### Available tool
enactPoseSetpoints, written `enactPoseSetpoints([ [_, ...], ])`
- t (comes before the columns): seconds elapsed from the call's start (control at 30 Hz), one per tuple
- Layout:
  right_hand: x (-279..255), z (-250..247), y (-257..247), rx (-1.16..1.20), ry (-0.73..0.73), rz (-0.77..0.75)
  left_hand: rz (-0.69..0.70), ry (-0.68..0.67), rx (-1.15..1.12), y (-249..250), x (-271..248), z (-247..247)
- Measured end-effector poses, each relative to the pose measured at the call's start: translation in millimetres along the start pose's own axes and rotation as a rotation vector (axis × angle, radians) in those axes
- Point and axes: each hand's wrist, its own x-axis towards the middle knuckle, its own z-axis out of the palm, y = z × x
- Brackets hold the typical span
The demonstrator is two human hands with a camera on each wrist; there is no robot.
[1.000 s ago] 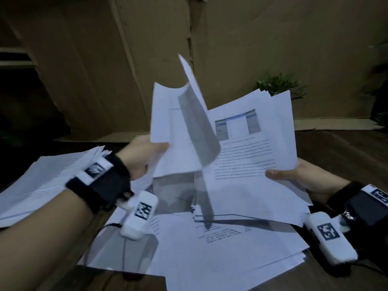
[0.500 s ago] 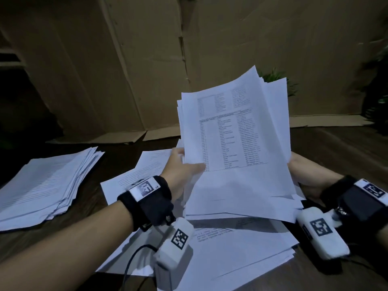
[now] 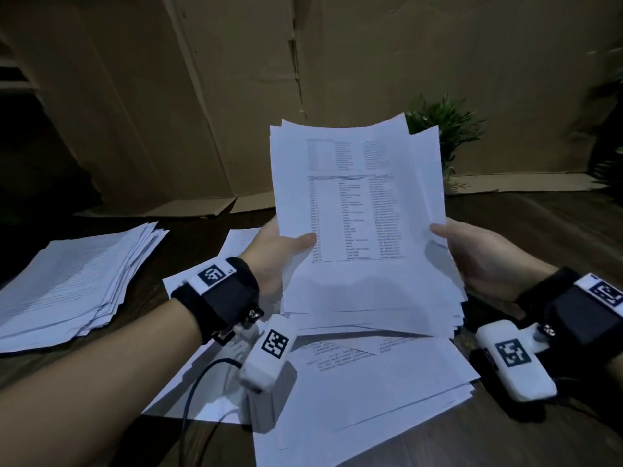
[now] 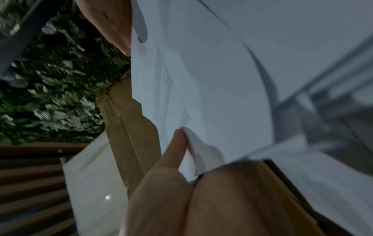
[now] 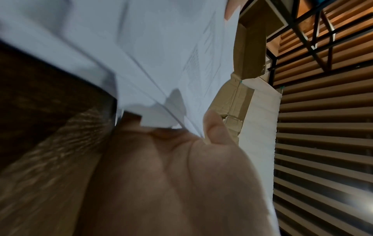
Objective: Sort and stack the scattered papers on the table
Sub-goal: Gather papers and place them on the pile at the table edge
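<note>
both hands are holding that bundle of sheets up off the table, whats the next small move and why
Probably tap the held bundle on its bottom edge to square it: the left hand and right hand pinch its sides, and its lower sheet edges fan out unevenly.

A thick sheaf of white printed sheets [image 3: 357, 210] stands nearly upright above the bench, its front page a table of small text, edges uneven. Beneath it a loose spread of pages [image 3: 371, 382] lies flat and overlapping. Well apart to the left, a fanned stack of printed papers [image 3: 74, 281] rests on the bench.
</note>
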Motion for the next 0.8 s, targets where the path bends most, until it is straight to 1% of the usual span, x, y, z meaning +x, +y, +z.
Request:
enactPoseSetpoints([
  [0.13,-2,3,-1,-0.218,-0.028,-0.058,-0.022,-0.138,0.062,14,-6,4],
  [0.23,-5,6,-5,-0.200,0.025,-0.125,-0.075,-0.161,0.054,22,-8,2],
  [0.27,-5,4,-6,-0.177,0.035,-0.151,-0.120,-0.161,0.034,20,-9,-1],
  [0.33,-4,3,-7,-0.137,0.037,-0.178,-0.290,-0.200,-0.040,14,-14,-7],
  [0.4,-5,2,-8,-0.131,0.036,-0.196,-0.451,-0.317,-0.178,9,-22,-8],
  [0.43,-5,1,-8,-0.134,0.037,-0.202,-0.500,-0.371,-0.255,7,-26,-7],
  [0.47,-5,1,-8,-0.135,0.035,-0.207,-0.532,-0.392,-0.321,5,-29,-6],
  [0.53,-5,1,-9,-0.128,0.041,-0.212,-0.534,-0.385,-0.399,3,-34,-2],
  [0.6,-4,0,-8,-0.125,0.060,-0.214,-0.505,-0.363,-0.411,1,-35,0],
  [0.7,-6,0,-10,-0.100,0.064,-0.199,-0.493,-0.359,-0.358,-4,-30,0],
  [0.8,-9,2,-13,-0.146,0.042,-0.169,-0.452,-0.276,-0.251,-6,-27,-1],
])
